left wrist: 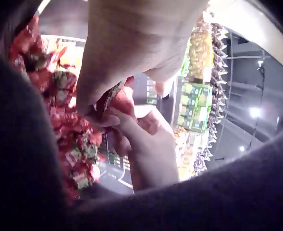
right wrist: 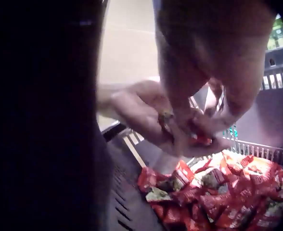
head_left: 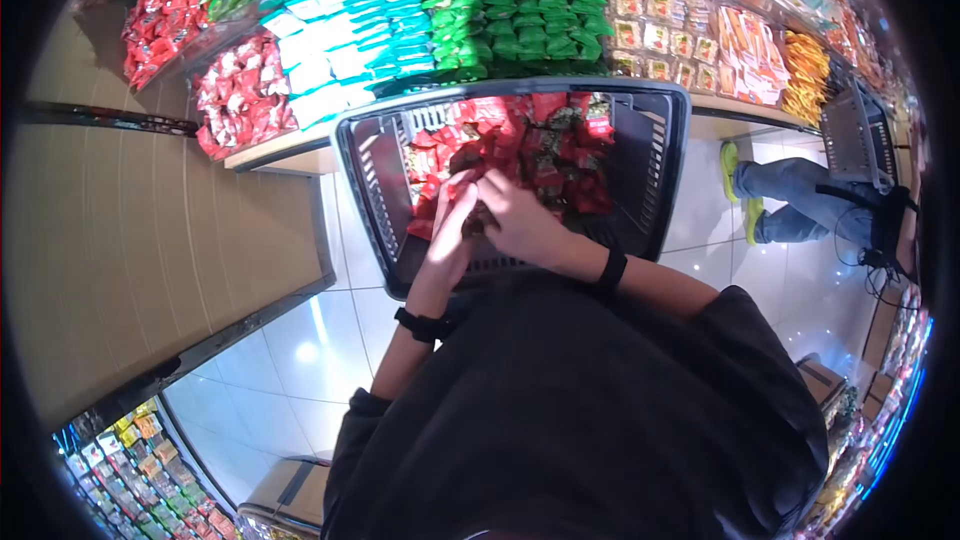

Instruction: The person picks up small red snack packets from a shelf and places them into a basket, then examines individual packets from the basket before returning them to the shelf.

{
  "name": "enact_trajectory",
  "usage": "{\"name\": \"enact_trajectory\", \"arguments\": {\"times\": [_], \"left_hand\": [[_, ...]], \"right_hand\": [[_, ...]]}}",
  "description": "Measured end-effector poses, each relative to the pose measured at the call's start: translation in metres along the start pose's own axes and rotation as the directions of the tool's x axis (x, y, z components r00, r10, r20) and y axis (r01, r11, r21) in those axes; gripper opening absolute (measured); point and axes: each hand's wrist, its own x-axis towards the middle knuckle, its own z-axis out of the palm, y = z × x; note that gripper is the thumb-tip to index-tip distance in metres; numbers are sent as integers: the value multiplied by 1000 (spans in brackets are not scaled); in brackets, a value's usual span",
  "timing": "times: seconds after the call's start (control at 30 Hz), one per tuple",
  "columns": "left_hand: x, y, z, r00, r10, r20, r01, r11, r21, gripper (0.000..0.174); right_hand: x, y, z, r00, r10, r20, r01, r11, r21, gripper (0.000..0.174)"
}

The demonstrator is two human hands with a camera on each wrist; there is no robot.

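Both hands meet over a dark plastic shopping basket (head_left: 672,190) in the head view. Between them is a small red packet (left wrist: 123,102) with a greenish window, best seen in the left wrist view. My left hand (head_left: 452,225) holds it from the left, fingers bent around it. From the other side my right hand (head_left: 522,225) pinches it with thumb and fingers. Much of the packet is hidden by the fingers. Many similar red packets (right wrist: 228,197) lie in a heap in the basket below the hands.
Behind the basket a shelf holds rows of green packets (head_left: 540,15), blue-and-white packets (head_left: 385,25) and red packets (head_left: 240,90). A brown panelled counter (head_left: 170,270) stands at left. At right, a person's legs (head_left: 800,200) and another basket (head_left: 860,135) show over the tiled floor (head_left: 700,225).
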Motion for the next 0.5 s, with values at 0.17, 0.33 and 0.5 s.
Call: {"name": "enact_trajectory", "arguments": {"times": [0.17,0.33,0.5], "left_hand": [[13,-9,-26,1000,17,-24,-20,990,-140,27],[-8,14,-17,999,-15,-41,9,990,-140,25],[-8,14,-20,999,-43,-5,42,991,-126,16]], "right_hand": [[8,37,-43,985,169,-47,-166,985,55,15],[8,140,-30,973,84,-214,-208,722,-660,36],[6,141,-29,949,256,-182,-314,735,-601,38]]}}
